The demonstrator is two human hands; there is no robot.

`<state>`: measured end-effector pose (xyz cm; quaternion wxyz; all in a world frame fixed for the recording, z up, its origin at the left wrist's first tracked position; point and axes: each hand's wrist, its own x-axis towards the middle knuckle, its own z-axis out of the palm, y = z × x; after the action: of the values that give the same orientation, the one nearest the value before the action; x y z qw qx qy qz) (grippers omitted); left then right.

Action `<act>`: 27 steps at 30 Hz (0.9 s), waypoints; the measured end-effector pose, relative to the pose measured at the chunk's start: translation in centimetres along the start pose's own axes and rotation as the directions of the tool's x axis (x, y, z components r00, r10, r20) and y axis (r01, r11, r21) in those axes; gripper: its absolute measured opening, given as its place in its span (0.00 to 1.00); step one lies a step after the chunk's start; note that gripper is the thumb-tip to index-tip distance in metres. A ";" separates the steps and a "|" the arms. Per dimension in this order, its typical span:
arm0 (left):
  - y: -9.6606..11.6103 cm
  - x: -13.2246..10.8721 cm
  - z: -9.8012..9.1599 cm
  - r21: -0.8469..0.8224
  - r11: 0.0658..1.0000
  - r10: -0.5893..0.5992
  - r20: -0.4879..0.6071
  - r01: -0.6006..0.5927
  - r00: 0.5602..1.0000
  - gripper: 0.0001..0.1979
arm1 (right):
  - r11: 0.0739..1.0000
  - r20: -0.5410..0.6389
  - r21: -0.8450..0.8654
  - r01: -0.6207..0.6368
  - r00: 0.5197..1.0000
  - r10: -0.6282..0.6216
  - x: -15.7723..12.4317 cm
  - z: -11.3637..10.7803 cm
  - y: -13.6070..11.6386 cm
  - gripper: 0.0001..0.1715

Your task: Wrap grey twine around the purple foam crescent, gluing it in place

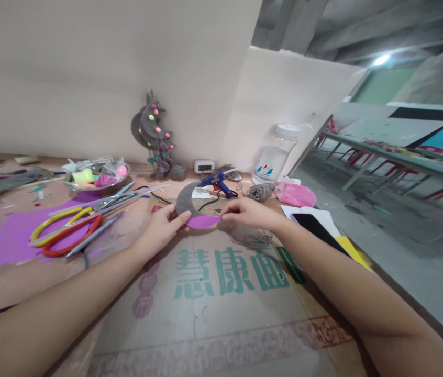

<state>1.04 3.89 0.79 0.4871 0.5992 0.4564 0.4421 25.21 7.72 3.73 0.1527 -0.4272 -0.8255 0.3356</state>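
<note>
A crescent shape is wound in grey yarn on its left part, while its lower right part shows bare purple. My left hand grips the crescent's wrapped lower left side between thumb and fingers. At the purple tip, the fingers of my right hand are pinched together. Grey yarn lies loosely just below my right hand. Behind the crescent rests a blue glue gun. Under both hands is a printed cardboard sheet.
To the left are scissors, purple sheets and a bowl of small items. A decorated moon hanging stands at the wall. Rightward are a bottle, yarn ball, pink bag and phone.
</note>
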 end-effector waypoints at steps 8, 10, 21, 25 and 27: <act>-1.2 0.4 -0.1 0.004 1.000 0.022 -0.010 -0.022 1.000 0.15 | 0.994 0.103 -0.028 0.108 0.989 -0.105 -2.4 -2.0 -4.1 0.14; -1.4 0.4 -0.2 -0.009 1.000 0.015 -0.008 -0.015 1.000 0.16 | 0.984 0.286 -0.075 0.164 0.949 -0.136 -3.3 -2.6 -5.1 0.15; -1.5 0.7 -0.1 -0.062 0.998 0.020 -0.016 -0.021 1.000 0.17 | 0.931 -0.341 -0.314 -0.187 0.937 0.073 1.4 -3.1 1.8 0.19; -2.0 1.0 0.0 -0.080 0.996 0.038 -0.010 -0.039 0.999 0.17 | 0.930 -0.397 -0.284 -0.232 0.912 0.106 4.8 -2.2 3.8 0.28; -2.1 1.0 0.0 -0.084 0.996 0.041 -0.011 -0.042 0.999 0.17 | 0.928 -0.419 -0.262 -0.266 0.897 0.139 6.2 -1.6 4.5 0.28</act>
<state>0.95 5.11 -1.18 0.5003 0.5856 0.4271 0.4737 25.12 15.26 1.65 0.2094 -0.5892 -0.7708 0.1220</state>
